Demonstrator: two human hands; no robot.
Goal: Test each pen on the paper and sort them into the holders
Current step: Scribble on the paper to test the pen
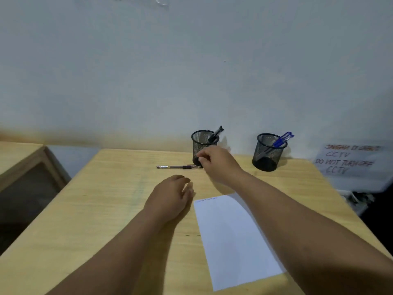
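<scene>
A black pen lies flat on the wooden table, pointing left, in front of the left mesh holder. That holder has a black pen standing in it. The right mesh holder has blue pens in it. My right hand reaches over the lying pen's right end, fingers curled and empty, just in front of the left holder. My left hand rests palm down on the table, left of the white paper, which has small scribbles at its top edge.
A wall runs right behind the holders. A handwritten CCTV notice sits on a white object at the far right. A second wooden piece of furniture stands to the left, across a gap.
</scene>
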